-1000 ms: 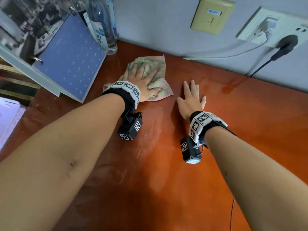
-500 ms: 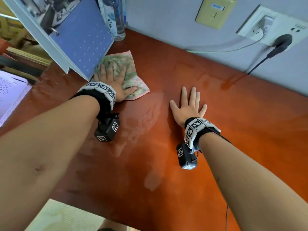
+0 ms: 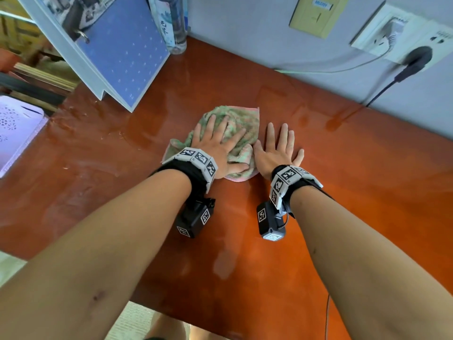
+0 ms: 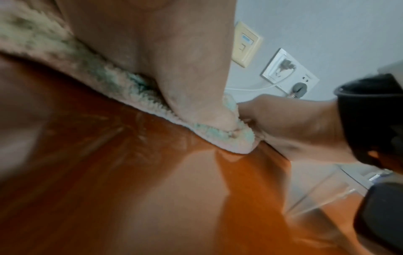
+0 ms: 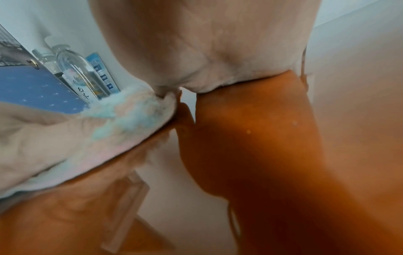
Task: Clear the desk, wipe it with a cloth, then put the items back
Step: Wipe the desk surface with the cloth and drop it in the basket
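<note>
A crumpled green and pink cloth [image 3: 242, 123] lies on the reddish-brown desk [image 3: 367, 180], near its middle. My left hand [image 3: 218, 141] presses flat on the cloth with straight, spread fingers. Just right of it, my right hand [image 3: 279, 148] rests palm down on the bare desk, fingers straight, its thumb side touching the cloth's edge. The left wrist view shows the cloth [image 4: 135, 96] squashed under my palm and the right hand [image 4: 290, 124] beside it. The right wrist view shows the cloth [image 5: 122, 117] against my right palm.
A blue ring-bound stand-up calendar [image 3: 122, 47] leans at the desk's back left, with a clear water bottle [image 3: 175, 23] behind it. A wall switch [image 3: 316, 15], a socket with plugs [image 3: 402, 42] and cables [image 3: 338, 68] are at the back. A lilac basket [image 3: 14, 128] sits off the left edge.
My left hand has slid the cloth from the back left near the calendar towards the desk's middle, up against my right hand. The right hand stays flat.
</note>
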The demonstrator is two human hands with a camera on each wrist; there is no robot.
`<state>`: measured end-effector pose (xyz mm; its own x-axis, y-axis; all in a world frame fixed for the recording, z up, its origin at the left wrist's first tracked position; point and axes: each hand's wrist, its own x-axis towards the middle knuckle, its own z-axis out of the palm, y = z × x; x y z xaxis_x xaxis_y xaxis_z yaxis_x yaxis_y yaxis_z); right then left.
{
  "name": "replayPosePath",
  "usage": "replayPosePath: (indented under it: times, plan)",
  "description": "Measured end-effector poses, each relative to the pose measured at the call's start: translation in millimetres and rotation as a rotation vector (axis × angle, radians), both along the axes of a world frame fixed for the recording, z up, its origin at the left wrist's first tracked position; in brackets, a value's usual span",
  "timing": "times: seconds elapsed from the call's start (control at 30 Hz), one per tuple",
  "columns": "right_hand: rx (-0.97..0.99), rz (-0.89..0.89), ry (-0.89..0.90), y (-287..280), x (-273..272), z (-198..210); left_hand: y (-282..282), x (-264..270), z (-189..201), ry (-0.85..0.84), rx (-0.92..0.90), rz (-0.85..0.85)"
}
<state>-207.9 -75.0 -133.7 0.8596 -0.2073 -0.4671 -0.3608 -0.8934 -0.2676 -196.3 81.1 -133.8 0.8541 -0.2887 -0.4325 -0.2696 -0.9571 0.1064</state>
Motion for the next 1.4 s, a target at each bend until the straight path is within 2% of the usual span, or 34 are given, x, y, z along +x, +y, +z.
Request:
replayPosePath:
  times: [0.27,0.57,0.83,1.07,1.2,1.4]
  plan:
    - [0.006,0.006,0.019,-2.0,-0.2,-0.1,71.3,2.8,1.6,-0.013,0.030,0.182]
    - [0.047,-0.021,-0.024,1.9,-7.6,6.8,124.2,3.6,3.6,-0.001,0.063,0.205]
    - [0.009,-0.099,-0.020,43.7,-45.7,13.9,141.7,3.5,10.4,0.043,0.104,0.050]
    - [-0.041,-0.202,0.056,79.0,-111.0,7.6,149.4,-17.6,18.1,0.074,0.152,-0.071]
    - [-0.033,-0.251,0.023,84.9,-118.2,14.8,129.6,-36.1,21.3,0.121,0.170,-0.119]
    - [-0.086,-0.242,0.050,79.0,-136.5,10.2,76.9,-70.1,18.4,0.108,0.117,-0.294]
